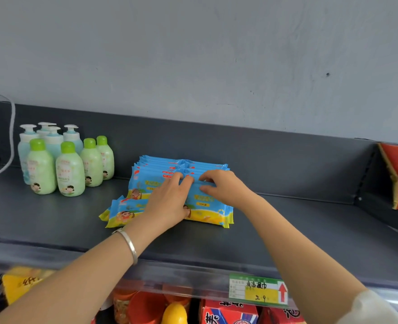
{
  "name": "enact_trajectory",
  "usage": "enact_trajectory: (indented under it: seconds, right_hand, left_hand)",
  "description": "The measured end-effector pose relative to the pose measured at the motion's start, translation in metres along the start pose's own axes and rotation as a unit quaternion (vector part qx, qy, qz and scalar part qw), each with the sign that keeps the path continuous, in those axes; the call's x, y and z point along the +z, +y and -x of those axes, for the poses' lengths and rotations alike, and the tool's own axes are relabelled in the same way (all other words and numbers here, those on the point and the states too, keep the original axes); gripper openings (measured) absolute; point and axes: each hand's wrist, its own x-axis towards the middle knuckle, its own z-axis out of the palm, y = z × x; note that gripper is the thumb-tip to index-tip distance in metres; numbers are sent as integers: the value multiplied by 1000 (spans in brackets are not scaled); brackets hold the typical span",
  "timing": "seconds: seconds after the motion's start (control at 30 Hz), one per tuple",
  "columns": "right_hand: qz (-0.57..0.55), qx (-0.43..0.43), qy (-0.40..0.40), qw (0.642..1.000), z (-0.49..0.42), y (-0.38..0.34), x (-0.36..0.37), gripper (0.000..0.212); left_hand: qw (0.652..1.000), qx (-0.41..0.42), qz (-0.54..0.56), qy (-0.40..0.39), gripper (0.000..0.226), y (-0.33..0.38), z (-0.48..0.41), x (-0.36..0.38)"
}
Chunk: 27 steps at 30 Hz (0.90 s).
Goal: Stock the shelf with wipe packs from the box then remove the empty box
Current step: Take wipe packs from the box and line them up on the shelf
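Row of wipe packs [207,206] stands mid-shelf [287,230], long axis left-right, both hands on it. Left hand [170,202] flat on front face, fingers near straight over top edge, gripping nothing. Right hand [219,185] pinches top edge. Toppled packs [123,212] lie just left, nearer left hand. Box out of view.

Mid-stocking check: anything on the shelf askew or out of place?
Yes. Two or three packs at the front left lie flat and fanned out crooked, while the row behind stands neat. The left hand rests on the row and the right hand pinches its top edge. The bottles stand upright.
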Motion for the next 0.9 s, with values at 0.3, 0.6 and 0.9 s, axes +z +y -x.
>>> enact_trajectory:
  seconds: [0.3, 0.6, 0.9]
  right_hand:
    - [69, -47, 33, 996, -2, 8, 7, 48]
    - [169, -43, 94, 980, 12, 8, 17, 75]
    - [179, -30, 101, 978, 23, 5, 18, 77]
  left_hand:
    - [998, -32, 48, 3, 56, 4, -13, 5]
    - [994, -41, 99, 9, 61, -10, -8, -5]
    - [996, -25, 82, 3, 44, -21, 14, -18]
